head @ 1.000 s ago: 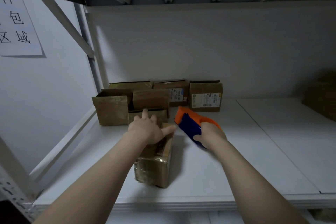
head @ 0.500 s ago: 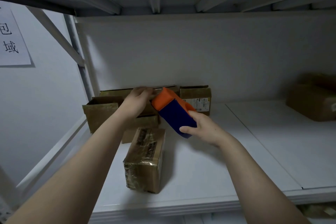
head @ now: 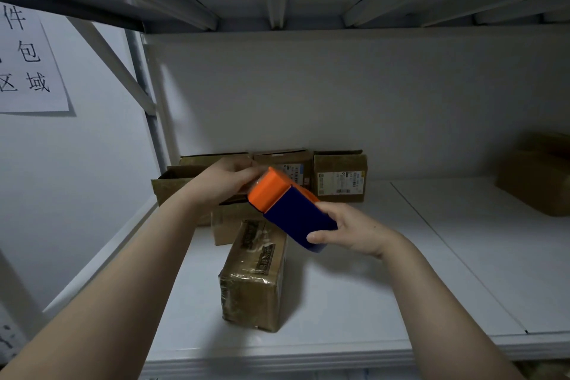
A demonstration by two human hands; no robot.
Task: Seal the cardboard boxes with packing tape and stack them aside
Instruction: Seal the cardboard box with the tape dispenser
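Shelf [head: 431, 271]: one, white. Cardboard boxes [head: 339, 176]: at least seven. These are one taped box [head: 253, 281] nearest, long axis front to back; at least five clustered behind it, including an open box [head: 172, 185]; and one far box [head: 536, 176] well apart at right.

Tape dispenser [head: 290, 210]: one, above the taped box, orange head up-left, blue body down-right.

Right hand [head: 354, 231]: grasps the blue end.

Left hand [head: 225, 182]: at the orange head, nearer the open box, fingers curled. Whether it pinches tape cannot be told.
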